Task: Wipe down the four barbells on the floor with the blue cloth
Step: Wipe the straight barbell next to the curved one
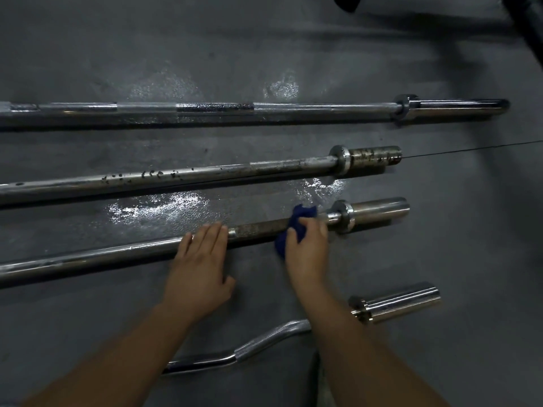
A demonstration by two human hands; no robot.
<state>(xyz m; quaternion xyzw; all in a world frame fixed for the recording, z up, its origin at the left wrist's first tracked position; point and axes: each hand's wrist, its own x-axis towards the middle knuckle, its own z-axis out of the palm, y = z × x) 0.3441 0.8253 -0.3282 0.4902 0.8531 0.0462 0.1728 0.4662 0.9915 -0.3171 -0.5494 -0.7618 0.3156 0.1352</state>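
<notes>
- Step: 3rd barbell (117, 252); R hand (307, 248) grips blue cloth (302, 214) round its shaft, just beside collar (342, 215).
- L hand (199, 268) flat, fingers together, presses shaft steady.
- Next: slide cloth along shaft; nearest curl bar (264, 339) maybe unwiped, view's dim.

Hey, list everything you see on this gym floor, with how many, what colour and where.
far barbell: one, chrome, farthest from the person.
spotted barbell: one, chrome with dark spots, second in the row.
third barbell: one, chrome, under both hands.
curl bar: one, chrome, nearest the person.
blue cloth: one, dark blue, on the third barbell by its right collar.
floor: grey, wet patches between bars.
left hand: fingers flat on the third barbell.
right hand: grips the blue cloth.
</notes>
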